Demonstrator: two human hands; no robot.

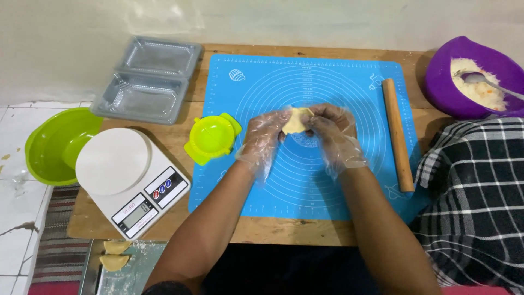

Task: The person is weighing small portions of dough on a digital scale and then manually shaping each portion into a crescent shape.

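Wooden desk (164, 136) against a pale wall, tiled floor to the left w/ a striped rug.

Head view: blue silicone mat (349, 180) covers most of the desk. Both hands in clear plastic gloves, raised just over the mat's centre rings. Left hand (262, 139) and right hand (335, 136) meet on a small pale dough piece (296, 121); each grip is pinched onto it, left from its left edge, right from its right and lower edge. Dough sits between the fingertips, held up off the mat, not lying on it. It looks folded, roughly half-moon; long axis seems to run left-right btwn the two grips, though fingers hide part of it. Neither hand is nearer — both are touching it.

Rel. to the grip:
- just left: yellow-green dumpling press (212, 137), lying open on the mat's left edge.
- further left & toward the person: white kitchen scale (128, 177); beyond it a green bowl (57, 145) on the floor.
- left & away: two clear plastic trays (147, 79).
- right: wooden rolling pin (397, 134), long axis running away from the person.
- far right & away: purple bowl (469, 76) w/ white filling and a spoon (483, 81).
- right & near: checked cloth (475, 202).
- lower left, well apart: metal tray (90, 267) w/ two shaped dumplings (115, 255).
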